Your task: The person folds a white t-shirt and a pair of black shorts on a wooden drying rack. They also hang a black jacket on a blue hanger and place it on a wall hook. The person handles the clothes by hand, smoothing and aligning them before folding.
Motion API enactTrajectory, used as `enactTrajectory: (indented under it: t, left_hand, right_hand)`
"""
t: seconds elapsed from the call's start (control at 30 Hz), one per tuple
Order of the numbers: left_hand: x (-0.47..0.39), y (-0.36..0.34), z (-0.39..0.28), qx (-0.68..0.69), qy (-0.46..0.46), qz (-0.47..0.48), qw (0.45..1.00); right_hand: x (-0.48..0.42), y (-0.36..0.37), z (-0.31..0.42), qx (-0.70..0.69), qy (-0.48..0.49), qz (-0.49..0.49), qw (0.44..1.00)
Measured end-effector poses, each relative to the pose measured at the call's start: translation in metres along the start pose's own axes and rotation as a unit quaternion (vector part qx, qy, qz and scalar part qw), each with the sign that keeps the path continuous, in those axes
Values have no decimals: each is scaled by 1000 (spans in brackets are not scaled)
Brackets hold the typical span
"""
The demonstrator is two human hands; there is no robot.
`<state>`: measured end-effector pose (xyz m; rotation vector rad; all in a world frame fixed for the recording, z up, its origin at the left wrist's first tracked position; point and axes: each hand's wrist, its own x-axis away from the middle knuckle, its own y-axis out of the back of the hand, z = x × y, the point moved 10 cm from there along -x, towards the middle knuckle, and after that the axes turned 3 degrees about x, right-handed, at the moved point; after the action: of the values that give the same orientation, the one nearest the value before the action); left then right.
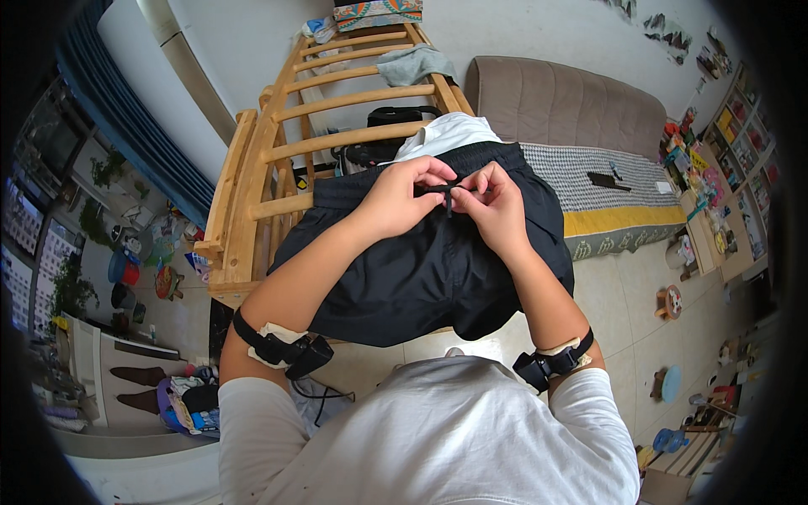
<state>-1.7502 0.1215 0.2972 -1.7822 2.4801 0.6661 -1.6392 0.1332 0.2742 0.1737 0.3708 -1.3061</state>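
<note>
Black shorts (391,271) with an elastic waistband lie spread over the slats of a wooden rack (353,95), the waistband on the far side. At the front of the waistband, my left hand (404,196) pinches one part of the black drawstring (449,189) between thumb and fingers. My right hand (495,208) pinches the drawstring close beside it, and a short end hangs down between the two hands. Whether the string is knotted cannot be told. Behind the waistband lies a white cloth (451,132), partly covered by the shorts.
A grey cloth (416,65) hangs over the rack farther back. To the right stands a sofa bed with a brown backrest (562,104) and a checked cover (568,177). Small stools (669,302) stand on the tiled floor at right. A blue curtain (132,132) hangs at left.
</note>
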Motion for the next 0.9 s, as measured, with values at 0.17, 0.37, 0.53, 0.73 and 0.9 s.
enactTrajectory:
  t: [0.17, 0.37, 0.53, 0.73, 0.9]
  left_hand:
    - [15, -1, -33, -216, -162, -57, 961]
    - [22, -7, -52, -306, -279, -58, 909]
    - [25, -10, -56, -329, -303, -63, 892]
    - [30, -8, -64, -319, -337, -99, 880]
    - [29, -2, -64, -287, -323, -105, 896]
  right_hand:
    - [0, 1, -6, -22, -32, 9, 999]
    - [-2, 0, -10, -19, -24, 23, 999]
    - [-1, -2, -11, -17, -36, 31, 999]
    - [1, -5, -9, -88, -56, 38, 994]
    - [1, -5, 2, -43, 22, 26, 998]
